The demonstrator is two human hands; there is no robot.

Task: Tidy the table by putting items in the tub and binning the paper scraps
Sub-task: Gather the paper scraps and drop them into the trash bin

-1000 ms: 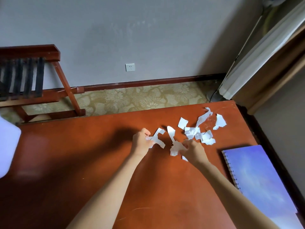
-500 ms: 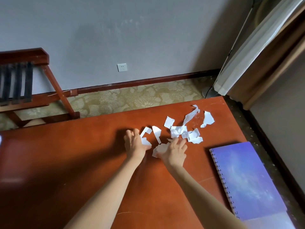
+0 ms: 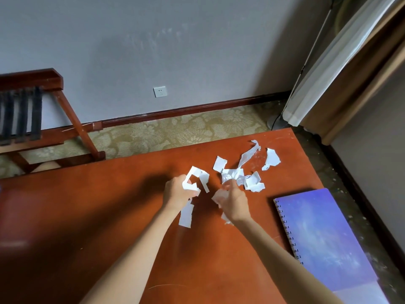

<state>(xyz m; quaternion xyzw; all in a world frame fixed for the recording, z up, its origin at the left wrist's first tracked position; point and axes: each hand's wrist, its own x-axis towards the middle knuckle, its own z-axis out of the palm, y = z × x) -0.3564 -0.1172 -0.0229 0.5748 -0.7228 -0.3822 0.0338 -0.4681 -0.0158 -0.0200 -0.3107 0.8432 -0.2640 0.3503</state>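
Torn white paper scraps (image 3: 252,182) lie scattered on the far right part of the red-brown table (image 3: 87,216). My left hand (image 3: 178,193) grips a bunch of scraps (image 3: 196,178) lifted off the table, with one strip hanging below the fist. My right hand (image 3: 233,202) is curled round more scraps (image 3: 219,197) just in front of the remaining pile. A purple spiral notebook (image 3: 324,233) lies flat at the table's right edge. No tub or bin is in view.
Beyond the table's far edge are patterned carpet (image 3: 175,130), a grey wall with a socket (image 3: 160,91) and a wooden rack (image 3: 32,115) at the left. A curtain (image 3: 328,62) and a lamp base (image 3: 276,122) stand at the far right corner.
Both hands have gathered scraps from the near side of the pile and lifted them off the table; the left hand's bunch has grown and now dangles a strip.
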